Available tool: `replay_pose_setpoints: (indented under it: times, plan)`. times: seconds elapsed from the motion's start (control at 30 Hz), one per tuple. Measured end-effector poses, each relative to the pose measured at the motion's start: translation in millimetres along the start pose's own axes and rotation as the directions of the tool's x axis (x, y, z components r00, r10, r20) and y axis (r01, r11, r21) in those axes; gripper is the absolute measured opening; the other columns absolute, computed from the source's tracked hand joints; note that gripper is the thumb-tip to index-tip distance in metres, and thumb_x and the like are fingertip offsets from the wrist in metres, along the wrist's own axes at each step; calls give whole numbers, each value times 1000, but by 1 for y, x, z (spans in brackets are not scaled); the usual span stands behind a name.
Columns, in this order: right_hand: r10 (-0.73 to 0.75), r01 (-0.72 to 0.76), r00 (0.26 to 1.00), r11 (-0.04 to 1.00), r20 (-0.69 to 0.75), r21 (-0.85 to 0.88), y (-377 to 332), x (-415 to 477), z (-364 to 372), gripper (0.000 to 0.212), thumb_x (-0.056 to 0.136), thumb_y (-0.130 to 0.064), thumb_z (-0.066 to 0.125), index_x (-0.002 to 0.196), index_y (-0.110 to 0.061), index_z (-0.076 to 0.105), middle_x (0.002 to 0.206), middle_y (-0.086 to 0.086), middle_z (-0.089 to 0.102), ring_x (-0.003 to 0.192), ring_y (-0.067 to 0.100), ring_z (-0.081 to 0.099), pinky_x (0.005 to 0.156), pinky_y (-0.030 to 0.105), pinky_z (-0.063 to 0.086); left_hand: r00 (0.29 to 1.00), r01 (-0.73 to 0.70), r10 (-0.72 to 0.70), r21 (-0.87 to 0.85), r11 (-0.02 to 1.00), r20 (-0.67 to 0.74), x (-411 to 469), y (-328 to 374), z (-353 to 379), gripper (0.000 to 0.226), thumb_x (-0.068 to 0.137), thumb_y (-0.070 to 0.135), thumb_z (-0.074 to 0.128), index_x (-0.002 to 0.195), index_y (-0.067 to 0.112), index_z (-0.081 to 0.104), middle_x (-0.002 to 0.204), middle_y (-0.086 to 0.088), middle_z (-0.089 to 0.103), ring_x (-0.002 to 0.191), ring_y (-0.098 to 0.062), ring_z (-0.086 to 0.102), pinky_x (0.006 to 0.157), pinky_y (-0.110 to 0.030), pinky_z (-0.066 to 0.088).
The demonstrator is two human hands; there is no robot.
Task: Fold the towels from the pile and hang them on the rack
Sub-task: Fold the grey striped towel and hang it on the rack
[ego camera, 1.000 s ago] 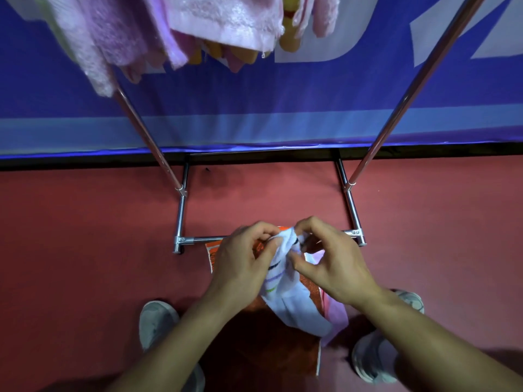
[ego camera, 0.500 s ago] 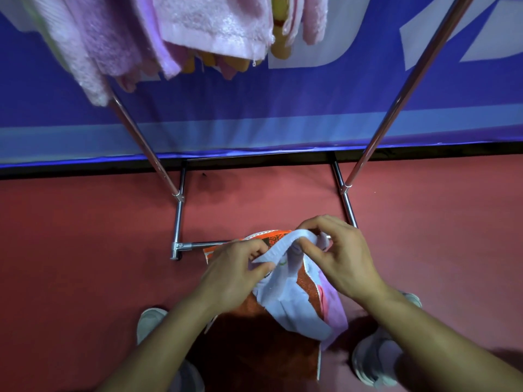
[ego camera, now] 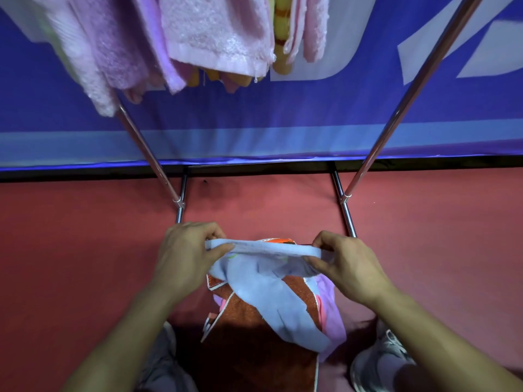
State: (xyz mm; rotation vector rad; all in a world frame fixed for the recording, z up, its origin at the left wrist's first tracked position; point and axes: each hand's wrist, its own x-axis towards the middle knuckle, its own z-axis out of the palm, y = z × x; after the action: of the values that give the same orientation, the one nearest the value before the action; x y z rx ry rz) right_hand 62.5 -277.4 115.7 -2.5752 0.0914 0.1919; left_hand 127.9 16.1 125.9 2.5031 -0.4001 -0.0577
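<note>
Pinching the top edge of a pale blue towel [ego camera: 268,287] at 2 points, the left hand [ego camera: 186,256] and right hand [ego camera: 348,267] hold it stretched between them, thumbs and fingers closed on the cloth. Its lower part drapes over the pile [ego camera: 254,349] of orange and lilac towels on the red floor [ego camera: 85,250], between the rack [ego camera: 397,117] base bars. Hung towels [ego camera: 215,32], pink and yellow, occupy the rack's upper left.

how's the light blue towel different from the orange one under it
The light blue towel is held up by the left hand and right hand; the orange towel lies on the floor. The light blue towel hangs rumpled; the orange towel lies mostly flat. Neither is on the rack.
</note>
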Motion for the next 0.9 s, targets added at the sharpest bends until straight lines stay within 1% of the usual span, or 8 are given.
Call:
replay_pose_setpoints:
  times: [0.13,0.27,0.37,0.47,0.63,0.73,0.8,0.9]
  plan:
    - [62,-62,998,998,13,-10,6,2,-7,23,85,-47,71,81,-30,56,67,-10,63,62,9,52,60,35,45,994,-91,69,278,956,89,-4,-13,0,13,78,32,68,80,32,56,75,14,61,76,-15,61,82,-37,40]
    - [101,-96,994,990,-44,105,15,5,-9,26,83,-46,76,77,-28,59,64,-17,62,61,6,54,60,34,46,993,-15,-19,292,956,114,-8,-16,5,18,83,20,72,84,29,56,72,12,67,78,-20,66,80,-34,39]
    - [171,-165,985,952,-3,257,16,8,-7,22,83,-33,79,74,-22,63,59,-11,61,51,4,47,54,26,41,974,210,-214,64,976,68,-6,-11,8,9,87,25,70,85,26,62,64,14,67,66,-13,65,67,-33,49]
    - [246,-275,961,807,126,523,8,9,1,14,86,-15,78,78,-12,68,63,-3,63,50,2,47,53,19,40,898,437,-430,-316,842,96,-2,-1,20,11,89,21,74,79,21,68,58,12,64,51,-3,53,61,-29,42]
    - [258,-365,930,551,263,751,-19,10,20,17,92,-12,71,80,-2,66,72,15,61,67,23,54,65,39,47,814,530,-567,-559,638,125,1,31,44,11,89,20,74,81,14,69,73,-1,70,67,-14,58,71,-34,48]
    - [243,-377,926,532,290,758,-30,12,30,22,95,-15,67,79,-2,64,71,14,59,66,22,56,63,38,52,822,519,-545,-615,594,166,-2,47,58,12,89,19,73,80,12,70,78,-6,73,70,-17,62,73,-39,52]
    - [215,-357,934,533,285,767,-35,12,40,25,95,-15,68,75,0,61,69,12,59,66,22,57,65,43,55,813,546,-542,-602,582,214,-5,53,66,15,83,32,73,82,17,71,80,-5,76,76,-25,71,76,-48,58]
    - [162,-272,962,619,219,737,-39,11,48,22,92,-16,69,75,-2,66,64,8,62,61,17,57,65,42,52,796,564,-549,-643,518,256,-9,53,76,32,66,52,68,84,26,71,83,-5,76,84,-33,74,78,-60,58]
